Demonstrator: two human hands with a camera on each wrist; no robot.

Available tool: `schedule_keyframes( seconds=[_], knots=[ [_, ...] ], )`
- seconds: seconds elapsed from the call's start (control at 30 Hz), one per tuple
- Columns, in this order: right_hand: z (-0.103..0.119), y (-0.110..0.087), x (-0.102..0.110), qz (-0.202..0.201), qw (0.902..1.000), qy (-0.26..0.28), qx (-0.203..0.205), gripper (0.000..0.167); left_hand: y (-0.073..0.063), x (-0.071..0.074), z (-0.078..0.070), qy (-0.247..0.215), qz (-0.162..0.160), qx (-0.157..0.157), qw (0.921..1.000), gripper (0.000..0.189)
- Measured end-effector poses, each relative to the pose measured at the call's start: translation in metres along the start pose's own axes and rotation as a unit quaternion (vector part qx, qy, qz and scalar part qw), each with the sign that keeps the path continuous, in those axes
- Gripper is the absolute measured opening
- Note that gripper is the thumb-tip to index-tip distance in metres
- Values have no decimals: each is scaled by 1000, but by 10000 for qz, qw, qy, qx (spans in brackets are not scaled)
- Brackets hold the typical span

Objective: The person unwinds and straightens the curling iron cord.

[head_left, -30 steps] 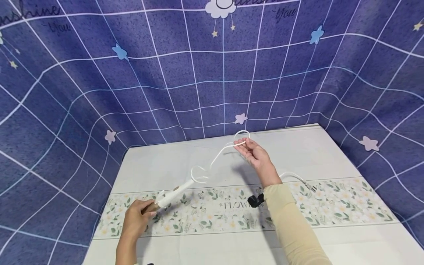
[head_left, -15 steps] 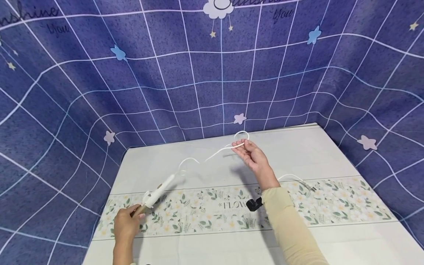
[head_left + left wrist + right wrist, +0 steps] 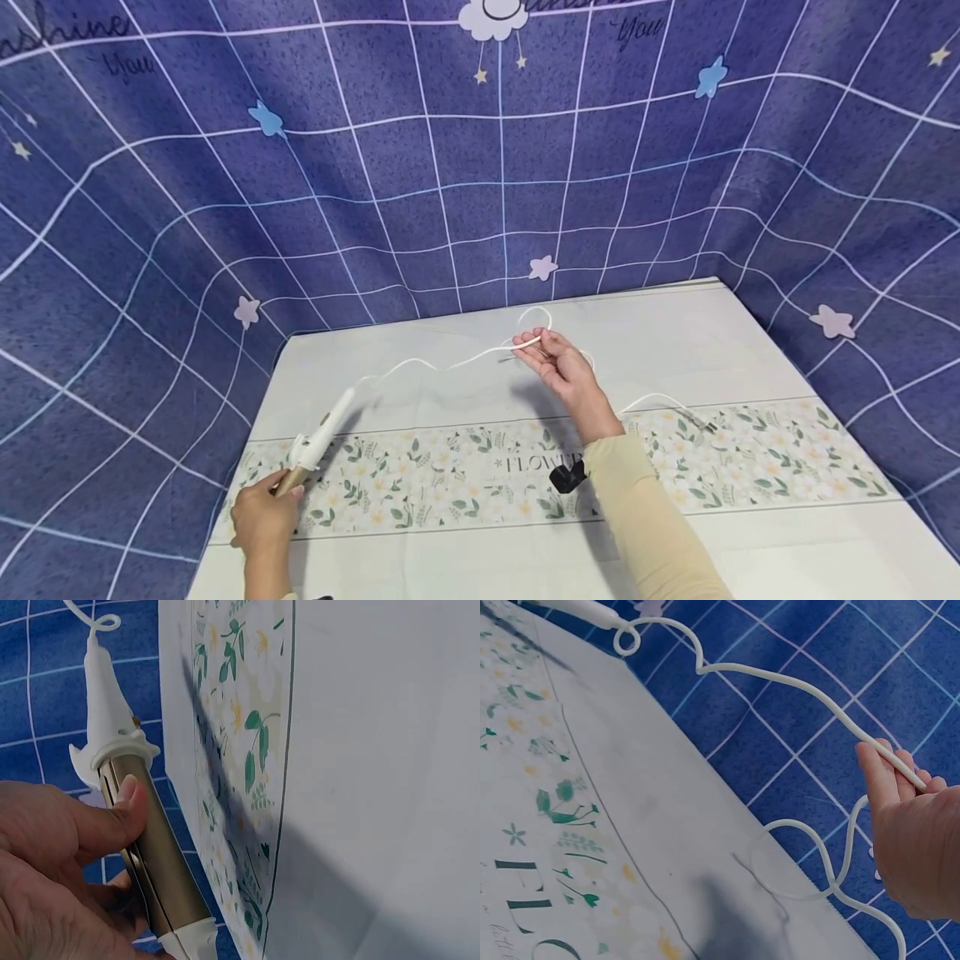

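Observation:
A white curling iron (image 3: 326,427) with a gold-brown barrel (image 3: 159,844) is held above the table at the left. My left hand (image 3: 264,515) grips it by the barrel, thumb laid along the metal, handle pointing up and away. From the handle's end a white power cord (image 3: 471,360) runs to the right, with a small loop close to the handle in the right wrist view. My right hand (image 3: 561,372) pinches the cord between thumb and fingers, above the table's far part. Past that hand the cord curls in loose loops (image 3: 810,832). Its plug (image 3: 709,427) lies at the right on the flowered band.
The white table cover (image 3: 420,567) has a flowered band (image 3: 457,492) across it. Behind and at both sides hangs a blue gridded curtain (image 3: 465,208) with stars. A black wrist mount (image 3: 567,477) sits beside the right sleeve (image 3: 648,517).
My left hand has moved left and towards me with the curling iron, turning its handle more upright. The coils by the handle have drawn out straighter. My right hand has shifted slightly left and nearer.

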State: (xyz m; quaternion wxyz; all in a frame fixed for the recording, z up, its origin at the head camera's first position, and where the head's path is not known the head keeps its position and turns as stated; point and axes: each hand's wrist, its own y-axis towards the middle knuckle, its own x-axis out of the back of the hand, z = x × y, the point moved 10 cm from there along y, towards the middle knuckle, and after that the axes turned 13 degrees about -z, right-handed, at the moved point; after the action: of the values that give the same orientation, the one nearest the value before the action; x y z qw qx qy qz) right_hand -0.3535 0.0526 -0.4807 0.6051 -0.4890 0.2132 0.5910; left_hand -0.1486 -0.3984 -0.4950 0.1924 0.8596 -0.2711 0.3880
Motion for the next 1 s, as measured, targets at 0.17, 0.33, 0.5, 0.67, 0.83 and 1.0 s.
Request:
schedule_keyframes(
  seconds=[0.17, 0.33, 0.5, 0.67, 0.83, 1.0],
  knots=[
    [-7, 0, 6, -86, 10000, 8, -50, 19, 3, 5, 9, 21, -24, 235, 9997, 38],
    [-15, 1, 12, -159, 9997, -168, -25, 19, 6, 9, 19, 65, -66, 395, 9992, 40],
    [-23, 2, 14, -126, 9992, -359, 72, 20, 8, 11, 25, 11, -158, 473, 9988, 40],
    [-36, 3, 18, -178, 9985, -520, 79, 26, 10, 16, 33, -2, -273, 545, 9981, 40],
    [-48, 3, 23, -208, 9975, -675, 2, 34, 13, 19, 38, 56, -359, 657, 9972, 40],
    [-59, 2, 25, -146, 9966, -805, -135, 39, 14, 22, 44, 44, -342, 828, 9960, 45]
  ],
)
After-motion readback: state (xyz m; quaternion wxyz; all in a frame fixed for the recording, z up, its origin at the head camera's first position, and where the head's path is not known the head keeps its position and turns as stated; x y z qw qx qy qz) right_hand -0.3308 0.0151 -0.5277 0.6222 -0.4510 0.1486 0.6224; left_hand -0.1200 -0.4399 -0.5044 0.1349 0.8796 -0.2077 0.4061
